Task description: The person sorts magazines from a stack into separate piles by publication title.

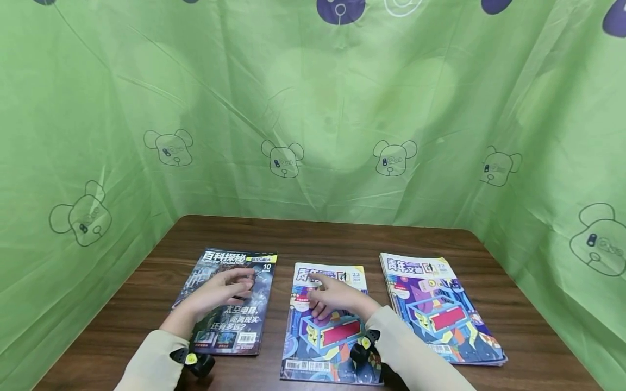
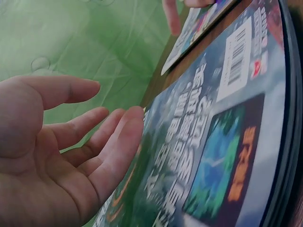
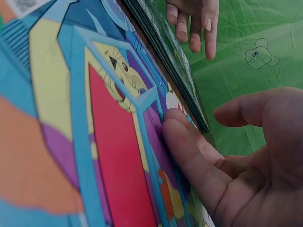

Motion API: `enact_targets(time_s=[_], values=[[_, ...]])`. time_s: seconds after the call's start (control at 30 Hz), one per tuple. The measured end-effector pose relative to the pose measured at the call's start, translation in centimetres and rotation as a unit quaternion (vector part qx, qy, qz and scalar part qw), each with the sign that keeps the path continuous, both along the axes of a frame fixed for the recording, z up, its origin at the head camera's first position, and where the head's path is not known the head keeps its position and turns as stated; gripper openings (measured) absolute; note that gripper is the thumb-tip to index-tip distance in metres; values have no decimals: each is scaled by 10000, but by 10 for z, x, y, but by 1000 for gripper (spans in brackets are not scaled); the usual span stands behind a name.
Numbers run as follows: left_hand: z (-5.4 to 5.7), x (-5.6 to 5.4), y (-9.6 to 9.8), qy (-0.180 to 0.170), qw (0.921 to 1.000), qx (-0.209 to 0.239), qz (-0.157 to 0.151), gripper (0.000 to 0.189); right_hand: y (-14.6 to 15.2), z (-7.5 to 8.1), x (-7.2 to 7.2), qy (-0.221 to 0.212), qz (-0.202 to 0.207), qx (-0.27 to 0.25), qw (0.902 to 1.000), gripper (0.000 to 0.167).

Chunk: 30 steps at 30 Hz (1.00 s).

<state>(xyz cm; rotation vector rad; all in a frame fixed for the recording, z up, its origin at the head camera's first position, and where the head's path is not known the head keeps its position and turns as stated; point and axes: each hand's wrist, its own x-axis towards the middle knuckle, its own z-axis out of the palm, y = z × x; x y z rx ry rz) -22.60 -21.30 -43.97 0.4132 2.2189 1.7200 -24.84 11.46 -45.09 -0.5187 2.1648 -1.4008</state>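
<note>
My left hand [image 1: 220, 293] is over a dark blue magazine [image 1: 230, 323] with white lettering, on the left of the table. Its fingers are loosely bent and hold nothing. In the left wrist view its fingertips [image 2: 134, 120] are close to the cover; whether they touch it I cannot tell. Over the middle magazine [image 1: 313, 374], colourful with a red panel and cartoon drawings, is my right hand [image 1: 339, 297], fingers relaxed and gripping nothing. The right wrist view shows a finger [image 3: 182, 142] at or just above that cover, contact unclear.
On the right lies a stack of magazines [image 1: 440, 309] with a matching colourful cover. All of them rest on a brown wooden table [image 1: 313, 239]. Green cloth [image 1: 332, 108] printed with bear heads hangs around the back and sides.
</note>
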Motion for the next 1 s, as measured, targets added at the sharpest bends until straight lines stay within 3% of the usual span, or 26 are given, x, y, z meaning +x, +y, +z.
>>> enact_targets(time_s=[0.23, 0.47, 0.77, 1.0], values=[[-6, -2, 17, -153, 9998, -16, -126, 65, 18, 5, 3, 18, -148, 81, 9999, 72], [-5, -3, 34, -404, 9979, 324, -400, 63, 34, 9, 5, -52, -203, -95, 9997, 71], [-8, -5, 50, -649, 9950, 539, -533, 65, 57, 11, 8, 173, -74, -1, 9998, 66], [-13, -5, 58, -820, 9941, 539, -469, 65, 79, 12, 13, 219, -225, 98, 9995, 62]])
